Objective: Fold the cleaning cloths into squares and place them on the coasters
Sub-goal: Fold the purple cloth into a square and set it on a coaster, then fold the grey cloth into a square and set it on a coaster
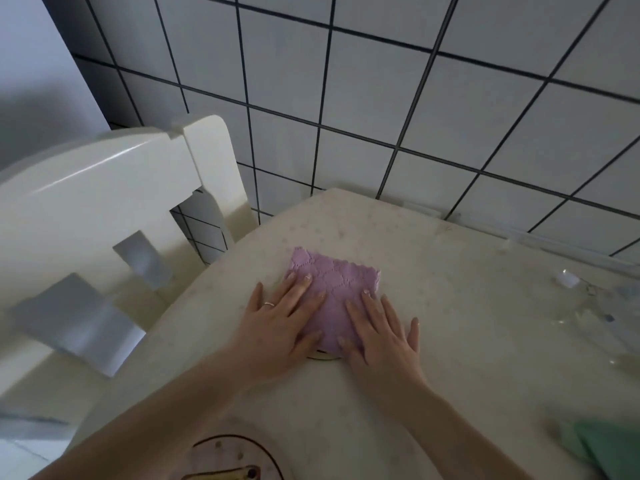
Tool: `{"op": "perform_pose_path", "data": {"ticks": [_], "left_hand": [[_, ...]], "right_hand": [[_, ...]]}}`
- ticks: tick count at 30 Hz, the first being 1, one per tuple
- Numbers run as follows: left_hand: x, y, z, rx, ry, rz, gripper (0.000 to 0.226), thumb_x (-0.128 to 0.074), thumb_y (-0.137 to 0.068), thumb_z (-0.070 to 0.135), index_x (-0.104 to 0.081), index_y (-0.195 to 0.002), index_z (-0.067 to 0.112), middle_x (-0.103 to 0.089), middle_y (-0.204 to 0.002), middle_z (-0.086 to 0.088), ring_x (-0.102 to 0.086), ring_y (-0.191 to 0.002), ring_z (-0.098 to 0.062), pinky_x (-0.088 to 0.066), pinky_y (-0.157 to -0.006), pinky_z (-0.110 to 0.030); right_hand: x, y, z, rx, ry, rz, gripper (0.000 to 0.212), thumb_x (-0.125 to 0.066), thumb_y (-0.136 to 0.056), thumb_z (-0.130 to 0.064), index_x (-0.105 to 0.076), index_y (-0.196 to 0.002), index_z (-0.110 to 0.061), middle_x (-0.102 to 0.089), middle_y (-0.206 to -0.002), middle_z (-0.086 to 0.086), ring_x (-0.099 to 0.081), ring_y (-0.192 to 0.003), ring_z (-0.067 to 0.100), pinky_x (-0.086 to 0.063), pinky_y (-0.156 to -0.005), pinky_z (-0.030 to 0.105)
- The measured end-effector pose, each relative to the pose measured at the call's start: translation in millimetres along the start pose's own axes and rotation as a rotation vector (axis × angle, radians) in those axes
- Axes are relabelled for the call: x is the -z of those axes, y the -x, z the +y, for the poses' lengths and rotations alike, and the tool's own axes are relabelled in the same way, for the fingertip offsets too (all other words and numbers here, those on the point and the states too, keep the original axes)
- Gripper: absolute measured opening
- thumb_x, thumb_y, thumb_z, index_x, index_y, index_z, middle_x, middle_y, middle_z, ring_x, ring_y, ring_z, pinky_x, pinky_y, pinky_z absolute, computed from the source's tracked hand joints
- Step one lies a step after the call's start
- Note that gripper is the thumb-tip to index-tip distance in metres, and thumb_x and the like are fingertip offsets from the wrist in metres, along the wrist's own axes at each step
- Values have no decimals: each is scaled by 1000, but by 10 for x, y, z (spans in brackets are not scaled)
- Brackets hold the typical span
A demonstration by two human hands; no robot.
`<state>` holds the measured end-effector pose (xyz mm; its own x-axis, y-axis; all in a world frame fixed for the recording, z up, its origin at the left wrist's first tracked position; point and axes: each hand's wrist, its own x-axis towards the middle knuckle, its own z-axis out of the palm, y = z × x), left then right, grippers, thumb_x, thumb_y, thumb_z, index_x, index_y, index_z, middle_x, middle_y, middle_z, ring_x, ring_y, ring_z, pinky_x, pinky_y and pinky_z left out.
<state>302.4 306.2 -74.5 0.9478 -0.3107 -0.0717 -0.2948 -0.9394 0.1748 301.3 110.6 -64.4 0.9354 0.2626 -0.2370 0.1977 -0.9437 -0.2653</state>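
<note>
A pink cleaning cloth (332,282), folded into a square, lies on the table (467,341). It covers a coaster (323,356), of which only a pale rim shows at the cloth's near edge. My left hand (280,317) lies flat on the cloth's left side, fingers straight. On the right side my right hand (381,334) presses down flat in the same way. A second round coaster (239,455) with a dark rim and a picture sits at the near edge, between my forearms. A green cloth (606,445) shows at the bottom right corner.
A cream chair (104,209) stands at the table's left. Behind the table runs a white tiled wall (415,98). Clear plastic film (595,306) lies wrinkled on the table at the right edge.
</note>
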Motion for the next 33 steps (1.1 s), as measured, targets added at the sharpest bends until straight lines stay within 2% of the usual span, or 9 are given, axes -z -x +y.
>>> {"op": "perform_pose_path", "data": {"ticks": [3,5,8,9,12,16,25,29,33], "left_hand": [[150,-15,72,7,-30,-9,74,-22,-76,62,-40,-138,27,-33,-149,-2,-31,-137,-25,-33,-99,-64],[304,48,140,23,68,-16,77,-18,-71,61,-37,-139,29,-31,-149,5,-28,-138,-15,-21,-111,-48],[576,277,409,117,680,165,33,-50,-90,37,-60,-118,23,-60,-116,12,-56,-103,-1,-36,-89,-7],[630,379,504,157,887,165,21,-55,-91,27,-63,-110,23,-63,-108,13,-59,-94,2,-38,-82,-3],[747,653,851,177,1196,138,12,-59,-90,17,-64,-98,23,-68,-97,4,-64,-89,-7,-48,-80,-15],[796,969,1457,150,1339,91,16,-52,-91,5,-62,-104,7,-67,-95,-4,-66,-79,-5,-47,-69,-11],[572,1619,3054,126,1314,-52,17,-52,-91,7,-63,-92,20,-69,-92,0,-65,-77,-2,-45,-69,-13],[302,1866,3712,64,1203,-118,19,-54,-91,8,-65,-90,24,-70,-83,10,-63,-83,-7,-48,-79,-25],[5,2024,4291,-2,1029,-154,9,-58,-89,24,-65,-93,27,-68,-92,7,-62,-87,-6,-49,-82,-28]], "right_hand": [[109,30,-48,-14,-7,-21,65,-20,-86,-60,-10,-145,-35,3,-156,-10,8,-143,15,6,-112,55],[268,133,-117,-19,-107,48,54,-40,-91,-44,-25,-142,-34,-17,-153,-10,0,-143,13,5,-112,55],[533,491,-172,1,-360,233,41,-50,-89,-26,-47,-129,-34,-44,-138,-13,-18,-139,7,6,-113,48],[611,648,-174,4,-402,284,39,-51,-89,-25,-50,-126,-34,-48,-135,-13,-22,-138,5,6,-113,46],[751,1132,-74,-33,-467,324,38,-52,-89,-29,-47,-126,-36,-51,-127,-17,-28,-134,3,3,-115,45],[843,1755,210,-83,-533,341,38,-56,-87,-28,-48,-124,-35,-55,-114,-20,-46,-119,6,-19,-110,49],[692,3419,1203,-142,-529,316,48,-44,-72,-44,-58,-115,-28,-62,-112,-12,-56,-108,13,-41,-95,43],[584,4169,1808,-194,-502,260,49,-46,-74,-48,-59,-115,-25,-59,-111,-12,-54,-111,15,-40,-97,40],[533,4780,2350,-226,-403,134,46,-55,-82,-40,-55,-124,-21,-53,-129,-5,-46,-123,14,-35,-103,32]]}}
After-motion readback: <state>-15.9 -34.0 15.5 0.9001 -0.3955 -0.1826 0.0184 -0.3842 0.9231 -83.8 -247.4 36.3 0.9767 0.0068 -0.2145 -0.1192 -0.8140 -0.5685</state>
